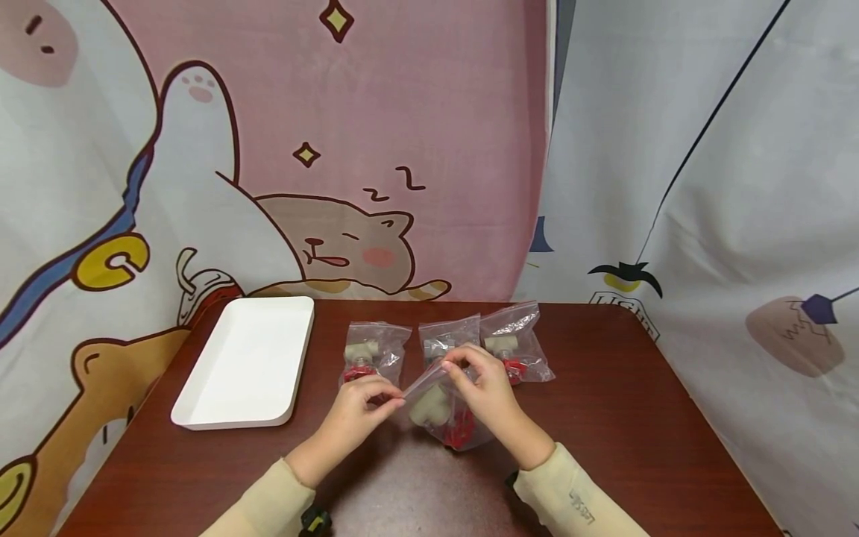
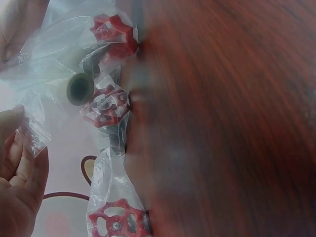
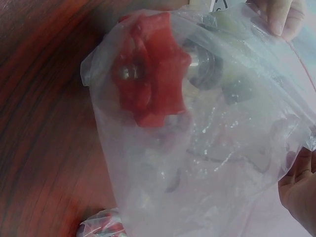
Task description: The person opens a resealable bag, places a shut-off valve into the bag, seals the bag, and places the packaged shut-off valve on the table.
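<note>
A clear zip bag hangs between both hands over the table's middle. Inside it is a valve with a beige body and a red handwheel. My left hand pinches the left end of the bag's top edge between thumb and fingers. At the other end of that edge, my right hand pinches the plastic. Behind the hands lie more bagged valves: a left bag, a middle bag partly hidden by the right hand, and a right bag.
A shallow white tray stands at the left of the brown table. Printed curtains hang behind the table's back edge. A dark object is by the left sleeve at the front.
</note>
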`<state>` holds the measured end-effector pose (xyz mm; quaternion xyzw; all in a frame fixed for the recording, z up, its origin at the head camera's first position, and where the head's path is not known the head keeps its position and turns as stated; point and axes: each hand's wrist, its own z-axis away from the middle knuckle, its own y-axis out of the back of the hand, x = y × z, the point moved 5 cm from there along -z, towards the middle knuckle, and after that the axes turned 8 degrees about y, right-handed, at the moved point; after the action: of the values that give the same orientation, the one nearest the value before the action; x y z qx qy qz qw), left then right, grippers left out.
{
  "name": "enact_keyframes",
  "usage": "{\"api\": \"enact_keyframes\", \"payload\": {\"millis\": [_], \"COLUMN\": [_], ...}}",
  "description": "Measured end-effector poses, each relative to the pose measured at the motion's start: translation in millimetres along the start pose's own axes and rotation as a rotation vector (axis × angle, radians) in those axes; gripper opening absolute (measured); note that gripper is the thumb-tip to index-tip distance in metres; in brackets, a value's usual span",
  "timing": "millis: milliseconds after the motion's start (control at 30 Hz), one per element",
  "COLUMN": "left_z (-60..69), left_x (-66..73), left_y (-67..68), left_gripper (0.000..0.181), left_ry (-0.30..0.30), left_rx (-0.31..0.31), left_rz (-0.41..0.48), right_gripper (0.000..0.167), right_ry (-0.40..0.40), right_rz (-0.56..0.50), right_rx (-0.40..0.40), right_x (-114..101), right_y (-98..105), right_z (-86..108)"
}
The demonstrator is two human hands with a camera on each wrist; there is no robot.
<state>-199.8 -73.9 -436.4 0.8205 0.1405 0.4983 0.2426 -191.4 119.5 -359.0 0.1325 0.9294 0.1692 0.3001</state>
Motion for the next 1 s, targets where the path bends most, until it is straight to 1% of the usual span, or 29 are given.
{"api": "enact_keyframes", "payload": {"millis": [167, 300, 367, 467, 567, 700, 800, 900, 1000], "left_z": [-1.1, -1.1, -0.9, -0.5, -0.2, -0.4, -0.6, -0.4, 0.7], "left_x": [0.1, 0.8, 1.5, 3.2, 4.7, 5.2, 5.0, 4.0, 0.9], "left_y": [-0.2, 0.7, 1.1, 1.7, 2.0, 2.1, 2.2, 2.5, 2.8], "left_gripper": [0.008, 0.007, 0.007, 0.007, 0.007, 0.006, 0.006, 0.007, 0.008], "left_ry": [0.017, 0.001, -0.019, -0.05, -0.062, -0.048, -0.053, -0.062, -0.051], "left_rx": [-0.003, 0.013, 0.026, 0.044, 0.053, 0.043, 0.032, 0.025, 0.017], "left_rz": [0.018, 0.013, -0.003, -0.039, -0.057, -0.032, -0.015, -0.016, -0.024], "right_gripper": [0.011, 0.011, 0.011, 0.012, 0.014, 0.013, 0.011, 0.011, 0.013], "right_ry": [-0.007, -0.013, -0.017, -0.018, -0.022, -0.034, -0.039, -0.041, -0.035], "right_rz": [-0.008, -0.003, -0.002, 0.002, 0.008, 0.007, 0.0, 0.001, 0.007], "right_rx": [0.001, -0.006, -0.006, -0.001, 0.005, 0.009, 0.008, 0.01, 0.017], "right_x": [-2.1, -0.3, 4.7, 17.5, 29.2, 36.7, 38.3, 37.4, 37.6], "right_y": [0.8, 0.1, -1.4, -4.7, -7.2, -6.6, -5.3, -3.8, -2.6], "right_z": [-0.6, 0.4, 2.4, 7.8, 12.6, 15.6, 16.1, 15.1, 14.6]}}
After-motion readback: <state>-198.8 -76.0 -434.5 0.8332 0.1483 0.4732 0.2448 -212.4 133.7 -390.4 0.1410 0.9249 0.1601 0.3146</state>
